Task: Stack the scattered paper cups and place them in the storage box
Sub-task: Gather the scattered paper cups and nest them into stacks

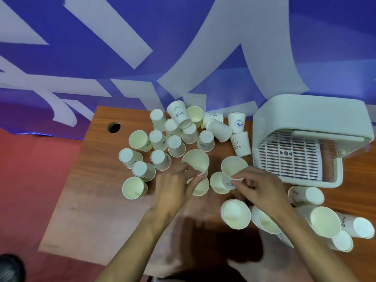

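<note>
Because nesting needs two mouths facing the same way, each hand holds a mouth-up paper cup. The left hand (175, 188) curls its fingers round the wall of a tilted cup (196, 161). The right hand (258, 188) pinches the near rim of a second cup (234, 166) between thumb and fingertips, just beside the first, probably so one can drop into the other. Two more open cups sit touching beneath the held pair. The other loose cups crowd the far middle of the wooden table (97, 200). I count nine standing bottom-up, three mouth-up, three tipped on their sides, including a Bear cup (179, 117), and two standing by the box, one a HELLO cup (241, 144); overlaps make that tally approximate. At the person's right lie three wide-mouthed nested stacks (236, 213), judging by their layered rims, with three more cups on their sides around them, seemingly kept close for adding to. One white storage box (313, 183) stands open at the right, lid raised, with a slatted tray inside; no cup shows in it yet.
</note>
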Motion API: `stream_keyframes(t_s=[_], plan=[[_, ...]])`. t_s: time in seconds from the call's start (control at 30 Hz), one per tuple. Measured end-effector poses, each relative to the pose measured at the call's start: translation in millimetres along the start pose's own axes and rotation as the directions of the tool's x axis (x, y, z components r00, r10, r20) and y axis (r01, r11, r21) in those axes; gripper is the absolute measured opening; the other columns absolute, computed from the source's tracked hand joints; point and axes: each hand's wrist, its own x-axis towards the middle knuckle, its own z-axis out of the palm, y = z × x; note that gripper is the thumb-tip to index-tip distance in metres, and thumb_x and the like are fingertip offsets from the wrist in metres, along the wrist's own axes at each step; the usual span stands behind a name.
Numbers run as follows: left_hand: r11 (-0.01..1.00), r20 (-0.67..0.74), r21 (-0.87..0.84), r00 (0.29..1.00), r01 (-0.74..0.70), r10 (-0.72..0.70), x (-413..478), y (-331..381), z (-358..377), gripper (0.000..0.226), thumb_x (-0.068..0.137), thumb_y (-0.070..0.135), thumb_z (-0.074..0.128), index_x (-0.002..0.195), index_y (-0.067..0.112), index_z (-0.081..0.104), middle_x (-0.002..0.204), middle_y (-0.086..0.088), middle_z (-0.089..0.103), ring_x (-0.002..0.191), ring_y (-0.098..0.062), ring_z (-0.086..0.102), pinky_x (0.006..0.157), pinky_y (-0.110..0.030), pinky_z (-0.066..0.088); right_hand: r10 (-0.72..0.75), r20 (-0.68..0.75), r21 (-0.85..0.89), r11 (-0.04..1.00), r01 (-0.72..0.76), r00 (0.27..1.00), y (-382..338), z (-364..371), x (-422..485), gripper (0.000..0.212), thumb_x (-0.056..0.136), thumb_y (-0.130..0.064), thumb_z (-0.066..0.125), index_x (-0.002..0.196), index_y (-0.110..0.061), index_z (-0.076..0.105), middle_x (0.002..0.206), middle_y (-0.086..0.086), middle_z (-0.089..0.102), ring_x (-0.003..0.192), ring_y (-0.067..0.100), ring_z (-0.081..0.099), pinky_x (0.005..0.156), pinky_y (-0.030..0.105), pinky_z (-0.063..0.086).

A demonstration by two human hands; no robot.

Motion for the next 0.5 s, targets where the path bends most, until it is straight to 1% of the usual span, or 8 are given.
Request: stream_keyframes(t_s=[0.13,0.2,0.27,0.33,0.4,0.43,0.5], plan=[[0.999,0.029,-0.044,1.0,-0.01,0.011,-24,-7,3,0.021,0.09,0.049,0.064,0.087,0.033,0.077,0.083,0.014,0.064,0.067,-0.007,0.06,0.048,-0.033,0.045,-0.067,0.023,-0.059,0.996,0.068,0.998,3,20,-8,0.008,0.081,-0.033,0.077,0.084,-0.035,0.07,0.076,-0.024,0.055,0.064,0.0,0.054,0.057,0.031,0.049],[0.999,0.049,-0.004,0.998,-0.037,0.037,-31,-9,8,0.02,0.09,0.048,0.064,0.086,0.033,0.076,0.085,0.015,0.064,0.07,-0.007,0.061,0.046,-0.032,0.045,-0.101,0.025,-0.076,0.992,0.103,0.995,5,29,-8,0.009,0.08,-0.03,0.077,0.084,-0.033,0.07,0.076,-0.024,0.052,0.064,-0.002,0.054,0.056,0.031,0.05],[0.996,0.076,0.052,0.995,-0.071,0.067,-36,-11,15,0.018,0.09,0.047,0.064,0.086,0.033,0.075,0.086,0.016,0.064,0.072,-0.007,0.061,0.045,-0.029,0.044,-0.113,0.028,-0.092,0.989,0.115,0.993,7,36,-8,0.008,0.081,-0.029,0.076,0.085,-0.033,0.071,0.079,-0.023,0.054,0.065,-0.001,0.056,0.055,0.031,0.05],[0.994,0.116,0.091,0.992,-0.065,0.054,-39,-13,20,0.017,0.089,0.047,0.064,0.086,0.034,0.075,0.086,0.016,0.065,0.071,-0.007,0.061,0.044,-0.025,0.039,-0.122,0.046,-0.114,0.985,0.126,0.991,9,42,-8,0.008,0.081,-0.028,0.076,0.086,-0.032,0.072,0.082,-0.021,0.057,0.064,-0.003,0.053,0.053,0.031,0.049],[0.992,0.16,0.112,0.986,-0.058,0.039,-42,-16,26,0.011,0.087,0.044,0.07,0.085,0.035,0.074,0.085,0.017,0.065,0.07,-0.007,0.061,0.045,-0.022,0.033,-0.111,0.075,-0.15,0.981,0.121,0.991,9,46,-8,0.007,0.082,-0.029,0.076,0.088,-0.032,0.072,0.086,-0.019,0.061,0.066,-0.005,0.053,0.054,0.028,0.049],[0.99,0.186,0.125,0.982,-0.057,0.033,-44,-17,30,0.008,0.085,0.043,0.073,0.085,0.035,0.074,0.085,0.017,0.065,0.07,-0.007,0.062,0.046,-0.021,0.032,-0.095,0.091,-0.173,0.979,0.11,0.991,9,47,-7,0.007,0.082,-0.031,0.075,0.089,-0.032,0.072,0.089,-0.019,0.062,0.068,-0.003,0.056,0.055,0.027,0.048],[0.988,0.235,0.146,0.972,-0.048,0.013,-44,-20,36,0.008,0.081,0.042,0.076,0.085,0.035,0.074,0.084,0.017,0.065,0.071,-0.008,0.063,0.045,-0.023,0.034,-0.044,0.139,-0.209,0.975,0.073,0.989,9,49,-6,0.012,0.084,-0.04,0.07,0.093,-0.033,0.073,0.095,-0.017,0.064,0.075,0.002,0.062,0.06,0.028,0.049]])
